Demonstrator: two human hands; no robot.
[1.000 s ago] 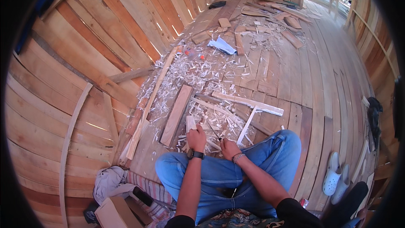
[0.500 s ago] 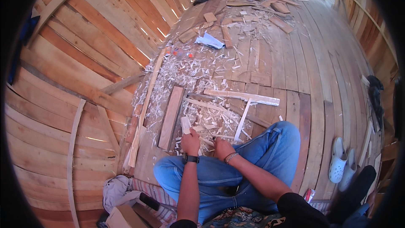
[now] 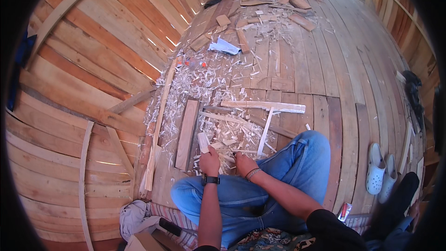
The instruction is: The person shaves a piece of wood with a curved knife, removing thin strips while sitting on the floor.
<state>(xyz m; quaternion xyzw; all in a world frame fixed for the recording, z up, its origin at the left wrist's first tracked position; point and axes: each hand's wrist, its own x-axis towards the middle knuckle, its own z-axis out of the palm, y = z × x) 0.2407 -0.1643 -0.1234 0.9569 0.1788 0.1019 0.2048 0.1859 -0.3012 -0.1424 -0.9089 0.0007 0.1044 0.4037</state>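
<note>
Pale wood strip (image 3: 203,142) gripped in left hand (image 3: 210,161).
Strip projects from hand's far side, long axis near-to-far, leaning left; right hand (image 3: 245,164), nearby right, curls around dark object (image 3: 234,154), type unclear.

No readable text, labels, numbers or signs anywhere.

I look down and forward through a head-worn fisheye. The hands (image 3: 210,160) sit near; floor (image 3: 320,60) stretches beyond.
</note>
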